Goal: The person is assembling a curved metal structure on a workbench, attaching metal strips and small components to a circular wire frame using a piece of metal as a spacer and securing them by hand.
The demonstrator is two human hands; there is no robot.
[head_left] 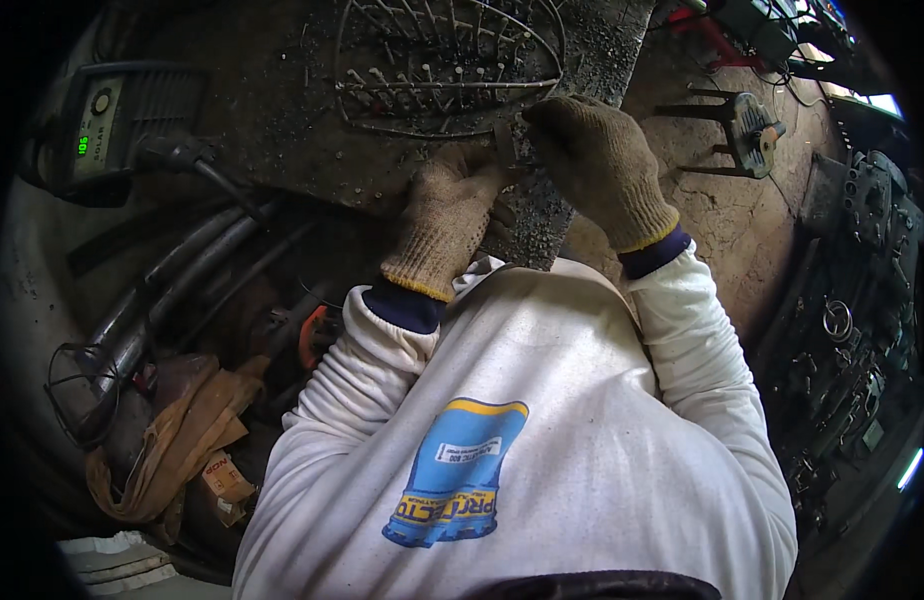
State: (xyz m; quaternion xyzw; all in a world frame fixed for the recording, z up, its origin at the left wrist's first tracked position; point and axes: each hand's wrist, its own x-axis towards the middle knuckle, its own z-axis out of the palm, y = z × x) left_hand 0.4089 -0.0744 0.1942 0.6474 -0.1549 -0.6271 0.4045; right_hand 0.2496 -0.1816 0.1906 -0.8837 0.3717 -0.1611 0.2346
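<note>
Both my hands wear tan knit work gloves with yellow edges, close together at the near edge of a dark metal workbench [272, 110]. My left hand [447, 205] is closed, its fingertips against a small flat metal piece [505, 146] standing between the hands. Just right of that piece, my right hand [607, 165] is curled with its fingers pressed together; what they hold is hidden by the glove. Beyond the hands lies a curved metal frame [452, 88] of thin bars with several short rods inside it. Dark grit [542, 225] covers the bench around them.
A welding machine [112, 125] with a green display stands at left. Metal pipes [177, 275], a brown cloth [177, 430] and a small box [227, 485] lie below it. At right are a low stool-like thing with legs [747, 135] and a dark rack of tools [862, 300].
</note>
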